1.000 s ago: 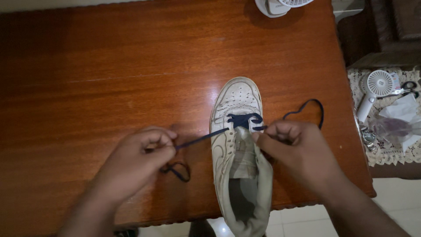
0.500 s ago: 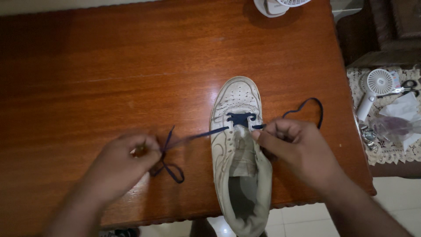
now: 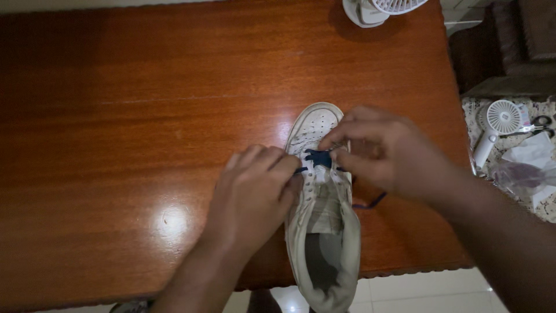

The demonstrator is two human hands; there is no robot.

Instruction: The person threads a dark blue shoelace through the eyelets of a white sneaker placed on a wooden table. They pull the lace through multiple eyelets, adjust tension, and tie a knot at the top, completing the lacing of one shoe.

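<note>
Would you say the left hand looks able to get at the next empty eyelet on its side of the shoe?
Probably yes: the left hand already rests against the shoe beside the lace, with nothing between them.

Around the hands we see a polished wooden surface and clutter off to the right.

Beyond the hands, at the far edge, we find a white fan, partly cut off. Right of the hands, past the surface's edge, we see a lace cloth carrying a white handheld fan, scissors, white paper and a clear plastic bag. Pale floor tiles lie nearest us.
</note>
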